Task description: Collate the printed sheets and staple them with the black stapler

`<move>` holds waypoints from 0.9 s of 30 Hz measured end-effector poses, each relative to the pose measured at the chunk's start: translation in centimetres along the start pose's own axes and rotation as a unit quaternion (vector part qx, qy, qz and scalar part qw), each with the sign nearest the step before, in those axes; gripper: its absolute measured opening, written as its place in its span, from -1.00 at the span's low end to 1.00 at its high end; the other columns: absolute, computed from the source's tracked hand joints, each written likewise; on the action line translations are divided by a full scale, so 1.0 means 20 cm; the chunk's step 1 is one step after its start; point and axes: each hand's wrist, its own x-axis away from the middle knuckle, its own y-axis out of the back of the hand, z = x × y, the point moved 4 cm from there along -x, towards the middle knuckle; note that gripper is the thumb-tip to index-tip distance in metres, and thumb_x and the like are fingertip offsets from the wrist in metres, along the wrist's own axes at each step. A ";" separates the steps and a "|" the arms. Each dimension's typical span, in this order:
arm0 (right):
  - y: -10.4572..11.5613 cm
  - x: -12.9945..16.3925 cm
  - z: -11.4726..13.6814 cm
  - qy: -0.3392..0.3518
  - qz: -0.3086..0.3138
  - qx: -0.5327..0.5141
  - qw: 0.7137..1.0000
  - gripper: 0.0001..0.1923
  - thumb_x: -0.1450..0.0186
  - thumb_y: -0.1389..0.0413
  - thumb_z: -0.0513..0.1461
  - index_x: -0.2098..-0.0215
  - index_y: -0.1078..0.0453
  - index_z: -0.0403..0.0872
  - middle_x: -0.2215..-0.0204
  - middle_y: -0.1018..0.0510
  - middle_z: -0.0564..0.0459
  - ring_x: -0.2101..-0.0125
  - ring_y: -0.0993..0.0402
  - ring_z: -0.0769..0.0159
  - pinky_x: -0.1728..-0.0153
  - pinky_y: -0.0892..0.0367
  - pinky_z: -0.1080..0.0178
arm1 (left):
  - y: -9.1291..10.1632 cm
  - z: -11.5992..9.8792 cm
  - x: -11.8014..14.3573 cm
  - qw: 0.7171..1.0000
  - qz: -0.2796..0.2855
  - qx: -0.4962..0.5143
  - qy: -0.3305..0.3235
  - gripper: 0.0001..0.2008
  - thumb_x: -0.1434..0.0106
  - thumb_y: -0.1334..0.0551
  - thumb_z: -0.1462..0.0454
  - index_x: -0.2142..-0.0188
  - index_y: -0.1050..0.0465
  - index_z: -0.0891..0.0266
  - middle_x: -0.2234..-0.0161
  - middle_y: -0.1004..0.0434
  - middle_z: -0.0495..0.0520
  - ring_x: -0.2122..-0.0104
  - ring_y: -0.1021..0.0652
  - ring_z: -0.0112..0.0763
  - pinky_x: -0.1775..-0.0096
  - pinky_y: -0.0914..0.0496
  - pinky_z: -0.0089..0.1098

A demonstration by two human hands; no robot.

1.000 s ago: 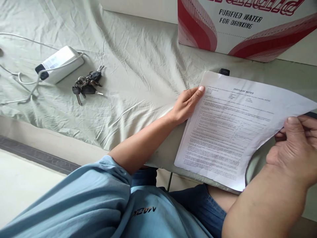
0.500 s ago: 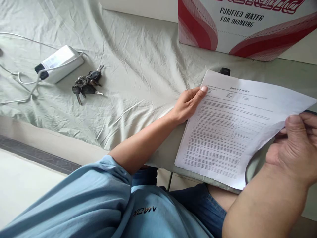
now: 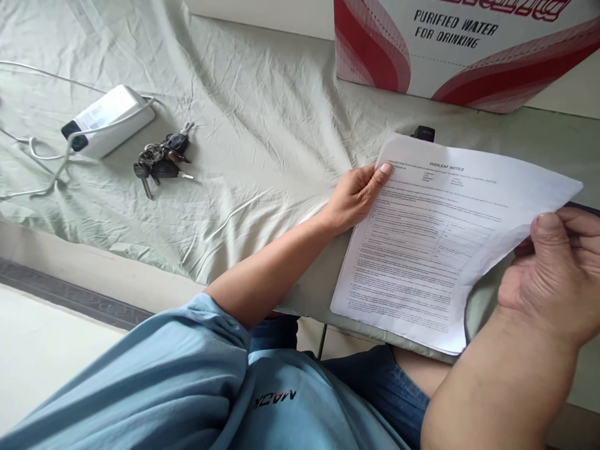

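Note:
A white printed sheet (image 3: 422,244), headed "OVERLEAF NOTES", is held up in front of me over the cloth-covered surface. My left hand (image 3: 359,194) is closed on its left edge, thumb on top near the upper corner. Along the right edge, my right hand (image 3: 557,256) pinches the paper between thumb and fingers, and the sheet bows upward there. Whether more sheets lie beneath it, I cannot tell. A small black object (image 3: 424,133) pokes out behind the top edge; most of it is hidden.
A pale green wrinkled cloth (image 3: 262,125) covers the surface. To the left lie a bunch of keys (image 3: 164,159) and a white box-shaped adapter (image 3: 110,119) with a white cable (image 3: 51,69) around it. A red and white water carton (image 3: 459,62) stands at the back right.
My right hand has shifted slightly left and up with the sheet's right edge, so the paper bends a little more. My left hand keeps its place.

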 end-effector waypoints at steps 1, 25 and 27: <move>0.02 0.00 -0.01 -0.004 0.018 0.014 1.000 -0.67 -0.08 -0.60 -0.07 0.19 -0.79 0.08 0.30 -0.74 0.06 0.27 -0.62 0.11 0.01 -0.52 -0.13 | 0.01 0.00 0.00 1.000 -0.011 -0.003 0.000 -0.35 -0.63 -0.17 -0.34 0.25 -0.54 0.13 0.31 -0.63 0.03 0.22 -0.69 -0.27 0.15 -0.61 -0.24; 0.14 0.07 -0.02 -0.234 0.270 0.055 0.932 -0.24 0.04 -0.74 0.01 -0.12 -0.79 0.15 0.03 -0.87 0.03 -0.02 -0.78 0.10 -0.38 -0.59 -0.15 | 0.06 0.12 -0.11 0.957 -0.134 0.258 0.019 -0.42 -0.72 -0.08 -0.23 -0.33 -0.44 0.12 -0.38 -0.59 0.17 -0.66 -0.31 0.35 -0.52 -0.43 0.34; 0.14 0.08 -0.02 -0.228 0.260 0.072 0.936 -0.33 -0.01 -0.71 0.01 -0.07 -0.81 0.11 0.10 -0.86 0.04 0.10 -0.76 0.12 -0.30 -0.62 -0.15 | 0.08 0.11 -0.11 0.958 -0.127 0.258 0.018 -0.41 -0.71 -0.09 -0.23 -0.33 -0.46 0.14 -0.34 -0.63 0.19 -0.65 -0.35 0.32 -0.52 -0.44 0.28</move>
